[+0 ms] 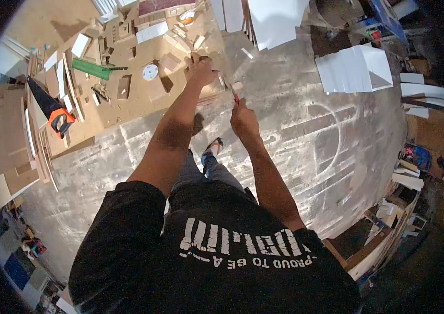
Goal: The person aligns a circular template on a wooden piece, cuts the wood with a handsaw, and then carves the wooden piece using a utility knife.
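My left hand (pixel 201 70) is at the right edge of the wooden worktable (pixel 128 107), its fingers bent around something small that I cannot make out. Just right of it, my right hand (pixel 244 120) is closed on the red handle of a tool (pixel 235 97). The tool's thin end points up toward small pale wood pieces (pixel 221 80) by the table edge. A white round disc (pixel 150 72) and several small wood blocks (pixel 124 87) lie left of my left hand.
An orange-handled saw (pixel 44 102) and a green piece (pixel 91 68) lie on the table's left part among wood strips. White panels (pixel 274 23) stand beyond the table. A white box-like object (pixel 354 69) is on the floor at right. Scrap boards (pixel 374 240) sit at lower right.
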The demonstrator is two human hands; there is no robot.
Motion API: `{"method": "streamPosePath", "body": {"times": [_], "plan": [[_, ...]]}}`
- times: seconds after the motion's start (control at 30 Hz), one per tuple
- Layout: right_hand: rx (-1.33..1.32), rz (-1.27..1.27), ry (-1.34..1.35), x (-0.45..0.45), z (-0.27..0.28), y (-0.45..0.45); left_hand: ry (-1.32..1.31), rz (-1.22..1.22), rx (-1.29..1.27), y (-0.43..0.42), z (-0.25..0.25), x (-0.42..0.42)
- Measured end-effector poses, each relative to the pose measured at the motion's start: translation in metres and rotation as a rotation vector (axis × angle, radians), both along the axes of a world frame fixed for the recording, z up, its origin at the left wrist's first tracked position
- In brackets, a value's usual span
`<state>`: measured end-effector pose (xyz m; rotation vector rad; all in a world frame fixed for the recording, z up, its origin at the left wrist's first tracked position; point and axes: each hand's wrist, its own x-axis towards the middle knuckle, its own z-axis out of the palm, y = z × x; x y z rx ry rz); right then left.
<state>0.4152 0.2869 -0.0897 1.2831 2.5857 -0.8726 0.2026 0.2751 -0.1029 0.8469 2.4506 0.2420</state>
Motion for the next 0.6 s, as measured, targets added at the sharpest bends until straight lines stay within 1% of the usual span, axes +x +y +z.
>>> {"method": "streamPosePath", "body": {"times": [0.1, 0.2, 0.3, 0.4, 0.5, 0.6], "plan": [[-0.009, 0.047, 0.072, -0.008, -0.022, 0.003, 0.042, -0.012, 0.036, -0.003, -0.011, -0.001], [0.020, 0.041, 0.115, -0.025, -0.040, 0.005, 0.013, -0.034, 0.051, -0.005, -0.016, -0.005], [0.034, 0.044, 0.145, -0.032, -0.044, 0.004, 0.017, -0.013, 0.063, -0.005, -0.018, -0.003], [0.045, 0.039, 0.099, -0.033, -0.039, 0.002, -0.006, -0.012, 0.031, -0.004, -0.010, -0.003], [0.080, 0.093, 0.096, -0.032, -0.049, 0.004, 0.134, 0.020, 0.182, -0.009, -0.023, 0.002], [0.105, 0.092, 0.092, -0.031, -0.054, 0.005, 0.088, 0.024, 0.183, -0.007, -0.029, -0.002]]}}
